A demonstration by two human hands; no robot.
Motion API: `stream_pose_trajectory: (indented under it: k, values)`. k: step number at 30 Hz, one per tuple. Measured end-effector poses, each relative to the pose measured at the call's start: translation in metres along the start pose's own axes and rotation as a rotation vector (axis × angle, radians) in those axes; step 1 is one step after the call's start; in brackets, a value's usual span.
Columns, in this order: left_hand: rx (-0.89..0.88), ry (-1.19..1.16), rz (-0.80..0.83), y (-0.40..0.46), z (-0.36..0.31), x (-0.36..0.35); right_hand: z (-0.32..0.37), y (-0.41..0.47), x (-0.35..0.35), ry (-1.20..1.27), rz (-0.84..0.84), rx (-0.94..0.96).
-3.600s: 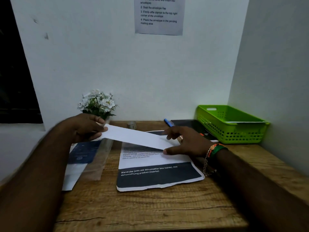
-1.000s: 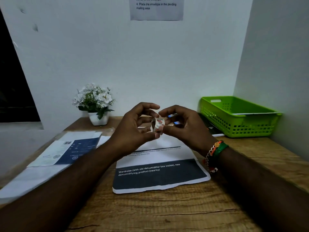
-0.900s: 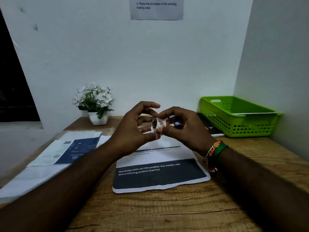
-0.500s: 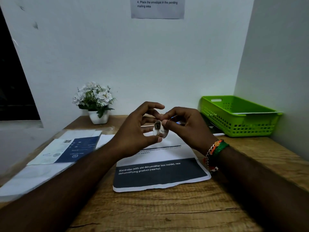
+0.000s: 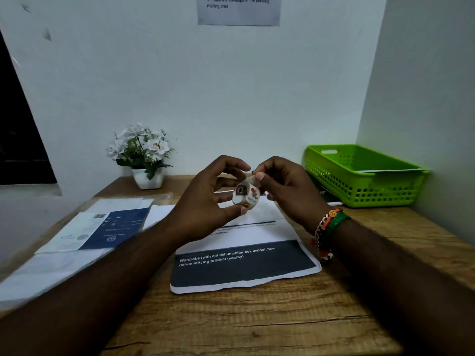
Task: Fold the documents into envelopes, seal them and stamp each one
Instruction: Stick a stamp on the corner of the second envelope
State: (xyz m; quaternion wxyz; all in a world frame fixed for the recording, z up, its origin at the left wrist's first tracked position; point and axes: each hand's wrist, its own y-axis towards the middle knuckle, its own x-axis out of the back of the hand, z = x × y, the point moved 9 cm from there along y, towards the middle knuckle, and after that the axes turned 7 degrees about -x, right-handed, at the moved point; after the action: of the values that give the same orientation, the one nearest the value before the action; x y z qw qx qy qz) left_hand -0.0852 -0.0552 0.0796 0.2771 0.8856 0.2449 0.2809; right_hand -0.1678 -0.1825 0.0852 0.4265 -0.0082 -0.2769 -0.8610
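**Both hands on a small sticker roll above the desk**

Head camera: A person holds a small printed roll of stamp stickers [image 5: 245, 196] in the air over a wooden desk [image 5: 257, 322]. The left hand [image 5: 205, 201] grips the roll from the left, thumb under its lower edge and fingers curled over the top. The right hand [image 5: 285, 191] pinches the loose end of the strip at the roll's upper right, thumb and forefinger closed on it. The roll sits between the two hands, its open core facing the camera. Beaded bracelets [image 5: 326, 227] circle the right wrist. Directly below the hands lies a printed document [image 5: 244, 265] with a dark band of text, flat on the desk. To the left, a blue-and-white leaflet [image 5: 102, 229] rests on other white sheets. A potted white flower [image 5: 144, 155] stands at the back left against the wall. A green basket [image 5: 365, 176] sits at the back right corner. A notice [image 5: 239, 10] hangs on the wall above.
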Motion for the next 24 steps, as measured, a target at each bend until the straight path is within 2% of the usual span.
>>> stream_pose_trajectory:
  k: [12, 24]
  values:
    - [-0.095, 0.17, 0.049, 0.001, -0.013, 0.0, -0.003, 0.006, 0.007, -0.071, -0.024, 0.075]
    - [-0.11, 0.165, 0.045, 0.001, -0.015, -0.001, -0.008, 0.007, 0.008, -0.018, -0.033, -0.001]
